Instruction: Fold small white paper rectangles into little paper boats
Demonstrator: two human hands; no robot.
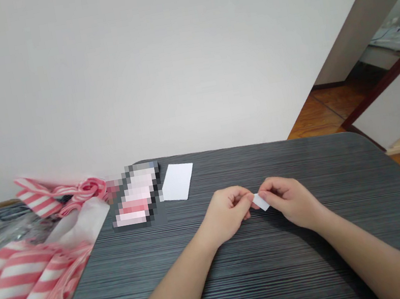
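A small piece of white paper (pixel 262 203) is pinched between my two hands above the dark table. My left hand (pixel 230 211) is closed, thumb and fingers on the paper's left corner. On its right side, my right hand (pixel 290 200) grips the same piece between thumb and curled fingers. The fingers cover part of the paper, so its full shape is hidden. Farther back and to the left, a white rectangular sheet or card (pixel 178 181) lies flat, touched by neither hand.
The dark wood-grain table (pixel 223 279) meets a white wall (pixel 176 61) at the back. A pixelated, phone-like object (pixel 136 196) lies near its left edge. Red-and-white striped cloth (pixel 26 283) is heaped to the left. Wooden floor (pixel 306 118) shows on the right.
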